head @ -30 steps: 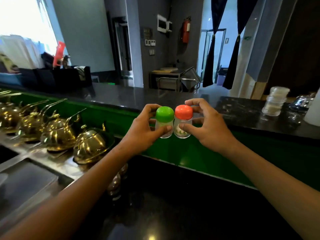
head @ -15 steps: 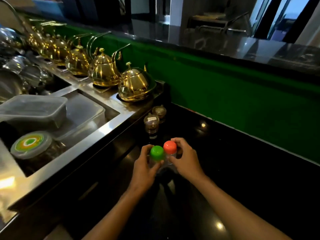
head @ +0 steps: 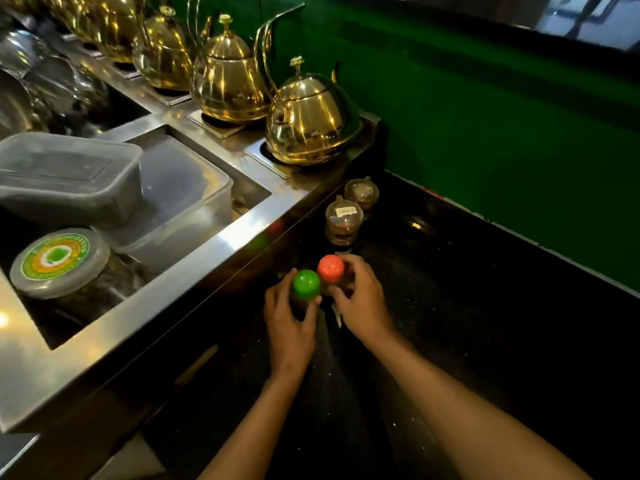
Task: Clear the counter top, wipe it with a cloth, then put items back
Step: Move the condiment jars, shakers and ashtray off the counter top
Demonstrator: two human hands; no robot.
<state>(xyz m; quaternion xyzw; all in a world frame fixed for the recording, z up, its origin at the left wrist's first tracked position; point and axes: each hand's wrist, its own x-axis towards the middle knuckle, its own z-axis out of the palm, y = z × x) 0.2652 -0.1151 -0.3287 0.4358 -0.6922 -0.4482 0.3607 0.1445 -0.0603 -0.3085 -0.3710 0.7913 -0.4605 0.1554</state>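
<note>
While both shakers stand touching on the black counter top [head: 485, 306], left hand [head: 289, 317] curls around the green-capped shaker [head: 306, 284], right hand [head: 360, 303] around the orange-capped shaker [head: 331, 268]. Two brown glass jars [head: 344, 220] just behind. Four gold kettles visible; nearest gold kettle [head: 308, 116]. Two clear plastic containers [head: 65, 174], one round tub [head: 57, 261].

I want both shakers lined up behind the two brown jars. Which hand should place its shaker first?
Right hand: its orange-capped shaker sits nearest the brown jars; the left hand's green-capped shaker is behind it.
</note>
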